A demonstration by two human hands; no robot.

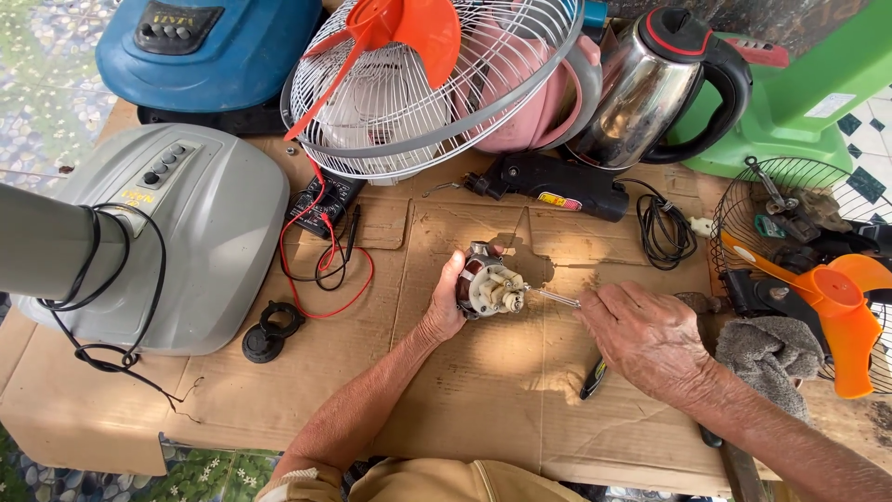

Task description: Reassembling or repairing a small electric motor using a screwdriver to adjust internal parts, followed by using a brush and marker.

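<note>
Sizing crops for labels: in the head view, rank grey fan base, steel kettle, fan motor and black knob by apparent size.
1. grey fan base, though nearness to the camera inflates it
2. steel kettle
3. fan motor, in the left hand
4. black knob

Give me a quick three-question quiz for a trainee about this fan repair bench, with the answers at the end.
1. True or false: the left hand grips the small fan motor.
2. What rests on the white fan guard: A) an orange fan blade, B) a kettle, C) a grey cloth?
3. What does the right hand bring to the motor?

Key
1. True.
2. A.
3. A thin screwdriver, its tip at the motor's end.
</note>
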